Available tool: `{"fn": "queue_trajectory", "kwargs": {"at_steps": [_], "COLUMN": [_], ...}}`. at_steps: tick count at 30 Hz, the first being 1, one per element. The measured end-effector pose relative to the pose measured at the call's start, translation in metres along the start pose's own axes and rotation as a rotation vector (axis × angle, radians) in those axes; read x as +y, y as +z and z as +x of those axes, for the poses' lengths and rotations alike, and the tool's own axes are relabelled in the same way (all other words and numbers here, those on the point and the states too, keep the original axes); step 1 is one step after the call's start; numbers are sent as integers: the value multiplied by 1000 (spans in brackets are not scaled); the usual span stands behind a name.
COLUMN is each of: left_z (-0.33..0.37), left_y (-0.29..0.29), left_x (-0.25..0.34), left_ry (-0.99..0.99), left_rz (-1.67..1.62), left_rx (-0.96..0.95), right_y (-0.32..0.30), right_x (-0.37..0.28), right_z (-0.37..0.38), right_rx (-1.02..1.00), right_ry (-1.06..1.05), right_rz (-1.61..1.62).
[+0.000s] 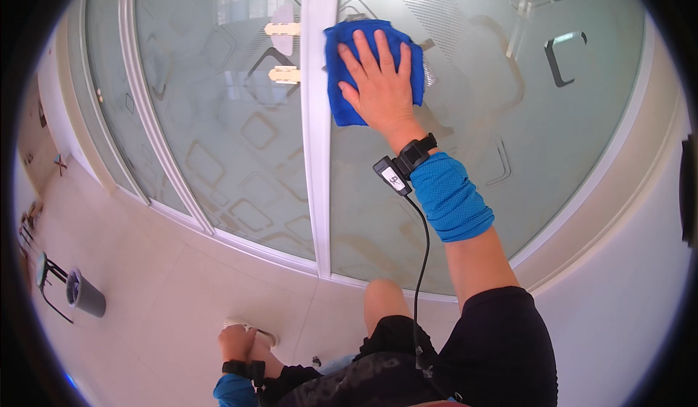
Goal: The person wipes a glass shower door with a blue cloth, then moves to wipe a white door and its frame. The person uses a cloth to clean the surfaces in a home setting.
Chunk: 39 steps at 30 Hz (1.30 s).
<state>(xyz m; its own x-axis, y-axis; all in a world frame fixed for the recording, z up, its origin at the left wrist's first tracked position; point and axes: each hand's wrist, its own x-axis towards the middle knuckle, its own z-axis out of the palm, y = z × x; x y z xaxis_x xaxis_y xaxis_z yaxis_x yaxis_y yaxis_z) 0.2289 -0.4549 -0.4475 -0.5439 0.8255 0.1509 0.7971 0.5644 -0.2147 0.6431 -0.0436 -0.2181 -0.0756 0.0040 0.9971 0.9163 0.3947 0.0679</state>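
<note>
A blue cleaning cloth lies spread against the frosted glass door, its left edge overlapping the white upright frame. My right hand presses flat on the cloth, fingers stretched out and spread apart. The glass panel carries a pattern of rounded squares and striped patches. Low on the left, my left hand rests by my bent left leg, well away from the glass. Its fingers are mostly hidden, so its grip cannot be made out.
Two cream handles sit on the glass left of the white door frame. A grey bin and a dark stool stand on the tiled floor at far left. A black cable runs down from my right wrist.
</note>
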Motion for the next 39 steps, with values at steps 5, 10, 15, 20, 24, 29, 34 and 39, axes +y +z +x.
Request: {"fn": "queue_trajectory", "kwargs": {"at_steps": [5, 10, 15, 20, 24, 29, 34, 39], "left_z": [8, 13, 3, -17, -16, -11, -19, -27], "left_y": [17, 84, 139, 143, 131, 118, 117, 117], "left_x": [-7, -9, -16, -13, 1, 4, -1, -2], "left_ry": [-9, -79, -90, -75, -52, -67, -94, -81], "left_rz": [-15, -22, -105, -67, -84, -134, -230, -268], "left_rx": [-32, -200, -289, -304, -304, -254, -185, -152], "right_y": [2, 3, 7, -2, -33, -57, -37, -13], "right_x": [4, -4, 10, 80, 152, 174, 126, 60], "right_z": [-5, -6, -22, -60, -106, -161, -169, -149], "right_rx": [23, 42, -4, -4, -32, -14, -18, -48], "right_ry": [-26, -72, -18, 113, 340, 362, 339, 168], "right_rz": [51, 7, -62, -137, -260, -186, -210, -172]}}
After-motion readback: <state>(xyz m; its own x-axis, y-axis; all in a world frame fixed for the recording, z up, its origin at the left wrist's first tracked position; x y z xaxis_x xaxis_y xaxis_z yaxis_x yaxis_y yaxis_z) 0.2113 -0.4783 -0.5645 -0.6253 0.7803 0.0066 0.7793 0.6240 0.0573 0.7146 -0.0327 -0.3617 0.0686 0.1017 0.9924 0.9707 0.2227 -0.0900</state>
